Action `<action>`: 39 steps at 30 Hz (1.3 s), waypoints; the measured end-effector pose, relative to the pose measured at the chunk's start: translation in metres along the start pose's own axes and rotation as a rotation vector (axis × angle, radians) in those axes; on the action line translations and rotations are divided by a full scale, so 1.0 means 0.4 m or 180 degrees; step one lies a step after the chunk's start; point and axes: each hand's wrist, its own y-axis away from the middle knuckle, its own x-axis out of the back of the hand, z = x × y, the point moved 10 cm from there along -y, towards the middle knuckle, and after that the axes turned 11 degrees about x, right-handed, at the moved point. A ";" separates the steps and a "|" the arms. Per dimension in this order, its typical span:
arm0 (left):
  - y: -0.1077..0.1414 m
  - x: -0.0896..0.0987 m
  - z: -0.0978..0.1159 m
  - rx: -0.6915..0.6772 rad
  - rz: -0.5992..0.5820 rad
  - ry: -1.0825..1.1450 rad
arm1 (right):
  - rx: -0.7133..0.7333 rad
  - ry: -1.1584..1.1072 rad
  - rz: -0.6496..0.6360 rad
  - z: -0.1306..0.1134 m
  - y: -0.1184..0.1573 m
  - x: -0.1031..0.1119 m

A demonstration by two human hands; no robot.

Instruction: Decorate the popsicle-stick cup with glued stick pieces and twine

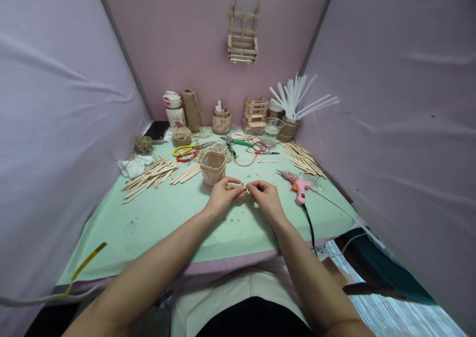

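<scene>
My left hand point(223, 196) pinches a small pale tan piece point(243, 187), too small to make out clearly. From the other side, the fingertips of my right hand point(263, 194) are pressed together at the same piece. Just behind my left hand stands a little wooden basket point(213, 168) with a braided-looking rim, upright and open at the top. Dark crumbs lie on the table below my hands. Off to the right, a pink hot glue gun point(300, 187) rests on its side, its nozzle pointing to the back left.
Craft sticks lie in piles at left point(150, 177) and right point(303, 158). Scissors point(186, 152), green-handled pliers point(241, 142), red cord point(256, 146) and a twine ball point(182, 136) are behind the basket. A water cup point(272, 131) stands near the glue sticks point(293, 96). The glue gun's cable point(309, 225) crosses the front edge.
</scene>
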 end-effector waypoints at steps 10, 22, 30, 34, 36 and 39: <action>-0.010 0.011 -0.005 0.0038 0.0012 0.0141 | -0.0205 -0.0620 0.0188 0.044 -0.011 0.000; 0.009 -0.006 0.023 -0.0281 0.0046 -0.0295 | -0.0009 -0.0390 0.0130 0.033 -0.005 -0.001; 0.002 -0.004 0.004 -0.0053 0.0079 -0.0182 | -0.0025 -0.0185 0.0157 0.017 -0.001 0.007; 0.004 -0.004 0.002 0.0009 0.0110 -0.0126 | -0.0133 -0.0215 0.0181 0.027 0.000 0.007; 0.005 -0.003 0.001 0.0030 0.0128 -0.0123 | -0.0166 -0.0245 0.0187 0.031 0.000 0.006; 0.006 -0.004 -0.001 0.0057 0.0119 -0.0123 | -0.0189 -0.0289 0.0183 0.035 -0.001 0.003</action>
